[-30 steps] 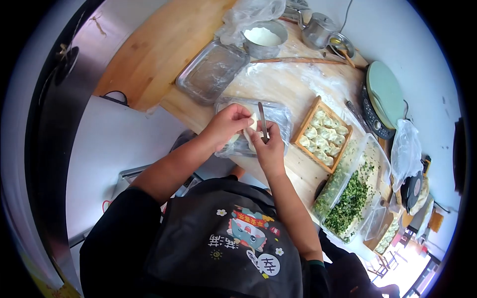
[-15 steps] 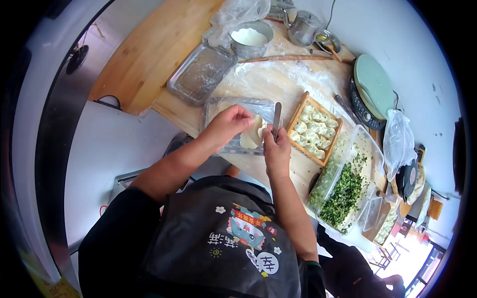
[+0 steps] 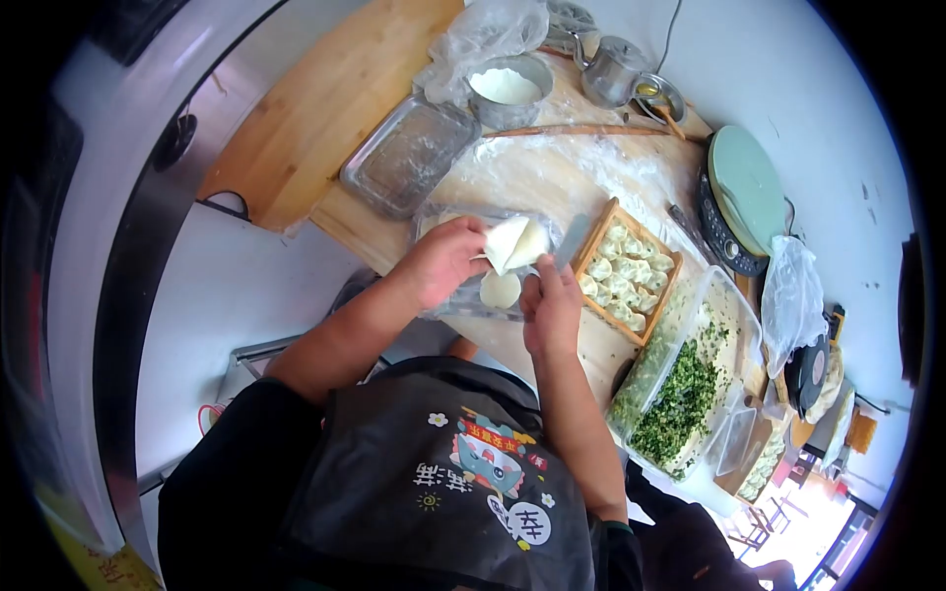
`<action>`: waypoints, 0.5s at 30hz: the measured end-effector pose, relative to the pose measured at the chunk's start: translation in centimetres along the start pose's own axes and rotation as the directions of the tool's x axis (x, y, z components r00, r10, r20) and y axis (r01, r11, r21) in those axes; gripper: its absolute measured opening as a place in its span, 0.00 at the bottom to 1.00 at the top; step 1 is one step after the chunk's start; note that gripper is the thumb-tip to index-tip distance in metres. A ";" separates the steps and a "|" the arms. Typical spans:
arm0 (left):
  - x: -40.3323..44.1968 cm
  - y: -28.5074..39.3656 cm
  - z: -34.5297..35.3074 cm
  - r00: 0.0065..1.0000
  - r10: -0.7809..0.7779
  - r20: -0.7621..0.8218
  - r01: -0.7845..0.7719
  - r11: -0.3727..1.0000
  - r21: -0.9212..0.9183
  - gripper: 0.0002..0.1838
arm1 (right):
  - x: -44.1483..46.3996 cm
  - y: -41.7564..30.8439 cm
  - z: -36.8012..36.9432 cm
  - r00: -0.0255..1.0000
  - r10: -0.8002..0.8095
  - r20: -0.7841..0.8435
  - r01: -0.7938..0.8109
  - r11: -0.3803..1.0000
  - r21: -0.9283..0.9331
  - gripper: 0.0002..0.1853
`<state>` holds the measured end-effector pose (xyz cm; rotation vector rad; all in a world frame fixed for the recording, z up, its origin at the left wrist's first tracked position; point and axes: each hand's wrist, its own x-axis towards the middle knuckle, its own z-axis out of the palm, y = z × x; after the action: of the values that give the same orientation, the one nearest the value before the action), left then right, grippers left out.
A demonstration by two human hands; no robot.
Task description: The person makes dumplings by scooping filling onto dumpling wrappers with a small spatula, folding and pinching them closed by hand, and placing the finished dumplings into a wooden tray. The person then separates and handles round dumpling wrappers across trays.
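Observation:
My left hand (image 3: 448, 260) pinches the left side of some thin white dough wrappers (image 3: 514, 243), which are spread partly apart. My right hand (image 3: 552, 300) is at their right edge, its fingers closed round a flat metal spatula (image 3: 572, 239) whose blade points up and away. Below the wrappers, a round piece of dough (image 3: 501, 290) lies on a plastic-covered tray (image 3: 456, 303). To the right stands a wooden box (image 3: 662, 313) holding several pleated dumplings (image 3: 623, 268).
A clear container (image 3: 645, 372) of chopped greens (image 3: 680, 399) stands at the right. Farther back are a metal tray (image 3: 409, 158), a bowl of flour (image 3: 507, 106), a rolling pin (image 3: 562, 130), a kettle (image 3: 611, 74) and a green-topped round appliance (image 3: 746, 187).
The wrappers have come up off the tray and opened out between my hands, uncovering the round piece below. The spatula in my right hand now leans to the right.

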<state>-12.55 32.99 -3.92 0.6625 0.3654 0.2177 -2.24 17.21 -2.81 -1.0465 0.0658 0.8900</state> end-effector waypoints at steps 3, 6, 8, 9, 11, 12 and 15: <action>0.1 1.6 -0.7 0.996 -0.033 -0.077 0.012 0.967 -0.255 0.11 | 0.7 0.3 -1.2 0.998 0.059 -0.032 -0.051 0.975 0.214 0.08; 0.4 3.1 -2.2 0.994 -0.043 -0.099 0.014 0.962 -0.274 0.17 | 1.2 1.2 -2.5 0.990 0.080 -0.117 -0.074 0.996 0.056 0.10; 1.3 3.6 -3.0 0.982 -0.080 -0.170 0.032 0.964 -0.265 0.21 | 1.0 2.0 -3.3 0.989 0.056 -0.136 -0.092 0.956 -0.279 0.11; 1.7 4.0 -1.7 0.969 -0.085 -0.231 0.061 0.992 -0.109 0.23 | 1.8 3.4 -4.7 0.990 -0.002 -0.143 -0.085 0.798 -0.596 0.14; 4.0 2.8 -2.7 0.962 -0.105 -0.252 0.132 0.987 0.094 0.18 | 1.8 4.4 -6.4 0.994 -0.108 -0.021 0.039 0.529 -0.848 0.17; 5.0 2.5 -3.0 0.958 -0.110 -0.266 0.166 0.967 0.195 0.16 | 1.2 4.0 -6.1 0.995 -0.093 -0.023 0.022 0.457 -0.889 0.18; 10.3 1.1 1.1 0.970 -0.137 -0.202 0.180 0.961 0.211 0.14 | -1.2 2.0 -5.6 0.986 -0.158 -0.054 0.023 0.448 -0.894 0.18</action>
<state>-2.75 36.42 -5.11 0.8372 0.6278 0.0838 -2.44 12.50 -6.74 -2.1066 -0.4123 0.7302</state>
